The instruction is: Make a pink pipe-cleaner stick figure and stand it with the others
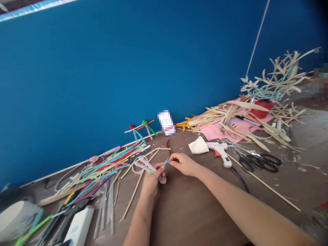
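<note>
forearms (144, 217) come in from the bottom edge: left one leans slightly right going up, right one slants in from lower right. left hand (153, 177) is curled, thumb up top, holding a lilac pipe-cleaner figure (146, 165) round its middle. right hand (183, 163) is at about the same height, wrist fairly straight, thumb and index pinching the end of a light-blue pipe-cleaner piece (166, 162) that spans the short gap between the hands.

figure is just above the brown tabletop (191, 208), center of view. long axis runs upper left to lower right; two wrapped lilac prongs point up-left, fuzzy pale end pokes out below the left fingers. green band sits near the thumb. blue piece lies roughly sideways, slight bend.

around: loose pipe cleaners (110, 171) left of the left hand, clear glue sticks (112, 208) nearer the wearer. two pipe-cleaner stick figures (140, 131) by the blue wall (115, 68). white hot-glue gun (222, 152) right of the right hand, then black-handled scissors (261, 161). dried husk strips (230, 114) lie over pink paper (211, 131) farther back.
</note>
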A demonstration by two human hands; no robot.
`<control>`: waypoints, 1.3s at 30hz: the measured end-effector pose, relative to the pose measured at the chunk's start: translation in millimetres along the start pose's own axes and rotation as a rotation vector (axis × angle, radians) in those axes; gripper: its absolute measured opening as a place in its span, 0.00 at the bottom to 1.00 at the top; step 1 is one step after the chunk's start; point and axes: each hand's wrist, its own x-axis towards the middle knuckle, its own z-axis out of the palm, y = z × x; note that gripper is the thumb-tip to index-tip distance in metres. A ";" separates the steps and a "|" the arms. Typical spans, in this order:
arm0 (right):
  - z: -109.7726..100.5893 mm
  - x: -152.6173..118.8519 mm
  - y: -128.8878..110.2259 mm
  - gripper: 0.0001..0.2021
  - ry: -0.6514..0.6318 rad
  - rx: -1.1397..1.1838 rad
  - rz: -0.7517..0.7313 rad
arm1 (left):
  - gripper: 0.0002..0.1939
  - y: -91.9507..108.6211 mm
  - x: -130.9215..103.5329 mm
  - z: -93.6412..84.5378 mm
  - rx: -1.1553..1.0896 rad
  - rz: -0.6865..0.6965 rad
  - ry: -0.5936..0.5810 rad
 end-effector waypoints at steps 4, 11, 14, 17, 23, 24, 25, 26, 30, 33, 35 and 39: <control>-1.6 -0.2 2.7 0.05 -0.048 -0.012 0.020 | 0.12 4.1 -2.3 -4.9 0.055 -0.040 -0.078; -9.6 1.4 8.0 0.06 -0.140 0.141 0.015 | 0.12 7.3 -7.5 -7.5 0.177 -0.141 -0.227; -9.6 2.3 9.5 0.06 -0.180 0.255 0.045 | 0.12 3.5 -7.5 -2.9 0.262 -0.169 -0.240; -7.5 2.4 7.2 0.06 -0.126 0.271 0.032 | 0.14 -1.0 -6.0 2.6 0.313 -0.133 -0.203; -5.8 1.2 -3.8 0.06 0.062 0.114 -0.092 | 0.17 -4.4 -1.8 5.4 0.190 -0.100 -0.040; -6.0 1.0 -4.9 0.06 0.070 0.101 -0.112 | 0.17 -4.5 -1.3 5.0 0.152 -0.101 -0.027; -6.1 0.8 -5.6 0.07 0.075 0.096 -0.130 | 0.17 -4.7 -0.8 4.6 0.114 -0.102 -0.019; -6.2 0.8 -5.8 0.07 0.078 0.096 -0.145 | 0.17 -5.1 -0.5 4.2 0.075 -0.102 -0.014; -4.8 1.7 -3.1 0.09 0.083 0.158 -0.161 | 0.15 -9.0 0.1 5.7 -0.128 -0.105 -0.042; -2.5 3.1 -0.3 0.08 0.123 0.271 -0.128 | 0.14 -11.5 0.7 13.9 -0.253 -0.104 -0.070; -1.8 3.9 0.5 0.06 0.185 0.348 -0.100 | 0.15 -11.6 2.5 23.0 -0.327 -0.118 -0.086; -3.5 4.5 0.4 0.04 0.320 0.420 -0.075 | 0.15 -9.9 9.4 40.6 -0.465 -0.182 -0.084</control>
